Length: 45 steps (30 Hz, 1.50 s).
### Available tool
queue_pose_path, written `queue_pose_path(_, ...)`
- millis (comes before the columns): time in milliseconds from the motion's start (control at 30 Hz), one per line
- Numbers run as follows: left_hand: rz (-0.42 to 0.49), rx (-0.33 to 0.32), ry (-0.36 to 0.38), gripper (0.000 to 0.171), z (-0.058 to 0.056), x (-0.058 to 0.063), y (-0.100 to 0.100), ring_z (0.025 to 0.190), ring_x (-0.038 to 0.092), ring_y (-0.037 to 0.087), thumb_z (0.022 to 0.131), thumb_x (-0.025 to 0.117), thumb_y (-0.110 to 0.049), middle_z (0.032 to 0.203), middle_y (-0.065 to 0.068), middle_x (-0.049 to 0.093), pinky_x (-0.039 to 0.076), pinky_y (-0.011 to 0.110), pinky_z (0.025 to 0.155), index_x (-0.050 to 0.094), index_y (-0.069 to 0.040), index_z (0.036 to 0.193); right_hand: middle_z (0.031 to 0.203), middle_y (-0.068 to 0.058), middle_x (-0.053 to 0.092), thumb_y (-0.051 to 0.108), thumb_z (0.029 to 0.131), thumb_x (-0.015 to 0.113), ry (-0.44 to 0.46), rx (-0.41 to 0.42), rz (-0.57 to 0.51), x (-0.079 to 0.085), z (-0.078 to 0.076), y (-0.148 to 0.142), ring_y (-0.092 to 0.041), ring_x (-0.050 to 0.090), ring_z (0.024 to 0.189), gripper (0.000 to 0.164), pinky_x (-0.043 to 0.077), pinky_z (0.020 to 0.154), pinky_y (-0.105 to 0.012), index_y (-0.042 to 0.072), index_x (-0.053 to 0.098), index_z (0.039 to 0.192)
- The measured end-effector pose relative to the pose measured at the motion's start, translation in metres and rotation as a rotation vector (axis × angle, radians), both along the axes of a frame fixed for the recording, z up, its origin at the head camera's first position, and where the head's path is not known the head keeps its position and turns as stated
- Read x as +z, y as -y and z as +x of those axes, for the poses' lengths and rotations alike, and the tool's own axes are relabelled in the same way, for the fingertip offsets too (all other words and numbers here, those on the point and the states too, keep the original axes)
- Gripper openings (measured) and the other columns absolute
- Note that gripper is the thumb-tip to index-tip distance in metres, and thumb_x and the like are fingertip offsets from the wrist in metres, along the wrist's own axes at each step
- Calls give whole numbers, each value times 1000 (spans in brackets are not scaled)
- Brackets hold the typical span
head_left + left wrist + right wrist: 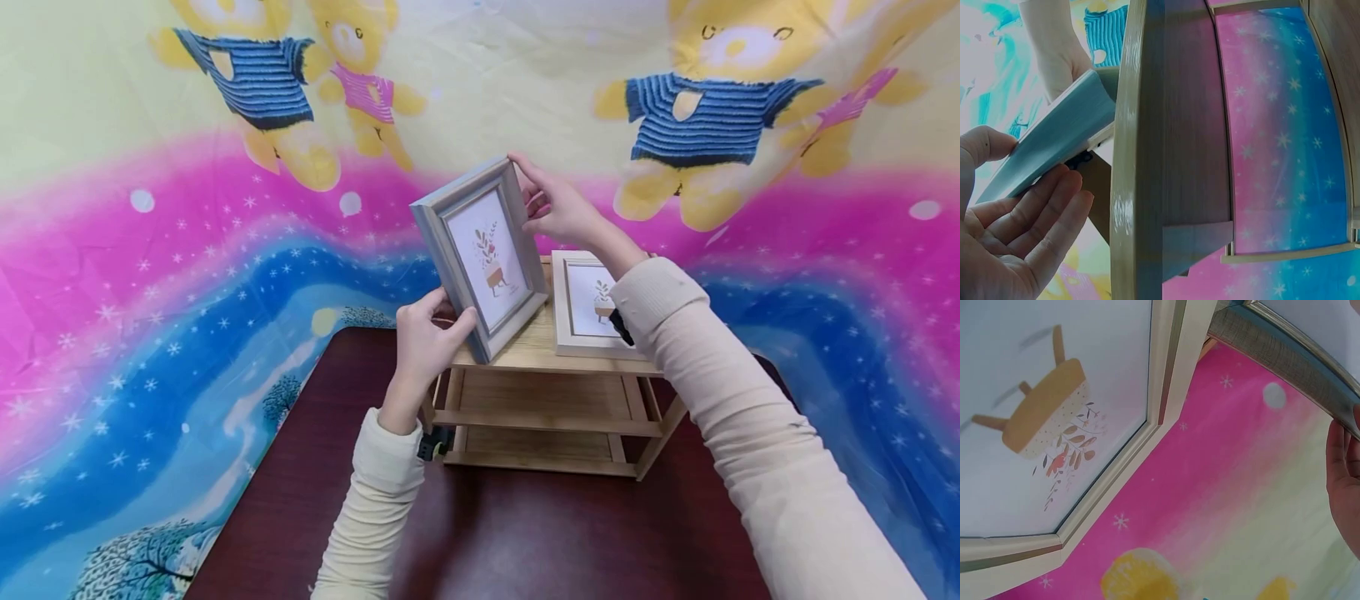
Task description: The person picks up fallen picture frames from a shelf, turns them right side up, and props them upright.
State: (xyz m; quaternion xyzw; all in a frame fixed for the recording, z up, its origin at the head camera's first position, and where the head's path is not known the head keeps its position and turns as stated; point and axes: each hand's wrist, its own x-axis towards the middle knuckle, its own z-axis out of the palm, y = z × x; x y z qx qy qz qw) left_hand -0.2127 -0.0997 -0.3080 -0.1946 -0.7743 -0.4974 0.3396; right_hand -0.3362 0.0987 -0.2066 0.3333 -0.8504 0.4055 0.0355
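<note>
A grey-brown picture frame [491, 258] with a potted-plant print stands tilted over the left part of a wooden rack's top board [517, 358]. My left hand [429, 337] pinches its lower left edge; in the left wrist view the thumb lies on one side of the frame [1054, 134] and the fingers on the other. With my right hand [562, 208] I hold its upper right corner, fingertips at the rim. Beside it, a cream picture frame [585, 308] with a similar print rests on the top board, partly hidden by my right forearm.
The slatted wooden rack [547, 421] has two lower shelves and stands on a dark red-brown table [315, 467]. A cloth backdrop [480, 92] with printed bears hangs close behind. Dark straps show at both wrists.
</note>
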Motion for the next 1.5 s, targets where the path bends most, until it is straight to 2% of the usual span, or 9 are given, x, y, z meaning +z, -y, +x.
queue_pose_path(433, -36, -53, 69, 17, -6, 9, 20, 62, 62, 21, 76, 64, -3, 65, 13, 65, 53, 38, 58, 68, 4, 91, 89, -19, 51, -16, 75, 59, -61, -65, 3, 0, 5, 2, -30, 54, 82, 90, 47, 76, -36, 19, 16, 147)
queue_pose_path(600, -35, -100, 173, 21, 6, 28, 24, 68, 63, 31, 78, 62, 4, 74, 22, 65, 51, 31, 57, 65, 10, 98, 87, -18, 50, -15, 74, 60, -69, -73, 2, 0, 6, 1, -28, 53, 80, 91, 47, 74, -33, 18, 17, 147)
queue_pose_path(767, -15, -156, 235, 23, 5, 32, 32, 64, 61, 38, 80, 60, 5, 79, 26, 65, 49, 23, 52, 62, 12, 102, 85, -17, 49, -16, 73, 61, -83, -63, -16, -1, 6, 2, -26, 52, 78, 92, 47, 74, -32, 17, 18, 146)
queue_pose_path(867, -21, -163, 256, 23, 2, 32, 36, 63, 60, 41, 81, 60, 4, 80, 27, 64, 47, 23, 51, 62, 12, 103, 91, -19, 52, -17, 73, 61, -68, -55, -25, -1, 7, 3, -28, 54, 84, 92, 48, 78, -35, 16, 17, 146)
queue_pose_path(1000, -21, -183, 270, 24, -1, 31, 40, 63, 58, 43, 82, 59, 3, 81, 27, 63, 49, 26, 54, 60, 12, 105, 112, -23, 54, -17, 75, 58, 1, -39, -43, -2, 9, 3, -32, 55, 102, 93, 47, 86, -39, 22, 12, 146)
queue_pose_path(1133, 1, -214, 287, 29, -5, 29, 43, 64, 58, 43, 83, 59, 4, 83, 28, 63, 51, 33, 59, 58, 12, 110, 115, -26, 53, -19, 76, 56, 72, -11, -84, -3, 11, 0, -33, 55, 103, 97, 47, 85, -39, 27, 8, 147)
queue_pose_path(1267, 47, -246, 286, 41, -10, 27, 47, 59, 59, 33, 83, 58, 5, 84, 30, 61, 52, 36, 61, 48, 12, 122, 110, -25, 55, -18, 76, 57, 86, -10, -90, -3, 13, -4, -32, 57, 99, 99, 49, 83, -38, 29, 6, 147)
queue_pose_path(1400, 73, -285, 249, 58, -13, 25, 53, 53, 57, 12, 83, 57, 8, 81, 32, 59, 51, 32, 59, 33, 7, 135, 109, -23, 56, -16, 76, 59, 95, -22, -94, -4, 18, -6, -30, 57, 97, 99, 49, 82, -36, 31, 7, 147)
queue_pose_path(1500, 72, -317, 220, 65, -15, 23, 56, 52, 55, 7, 83, 56, 8, 79, 33, 59, 50, 27, 57, 25, 3, 140, 108, -22, 56, -15, 76, 60, 99, -23, -109, -4, 21, -7, -29, 58, 96, 99, 50, 80, -35, 31, 8, 147)
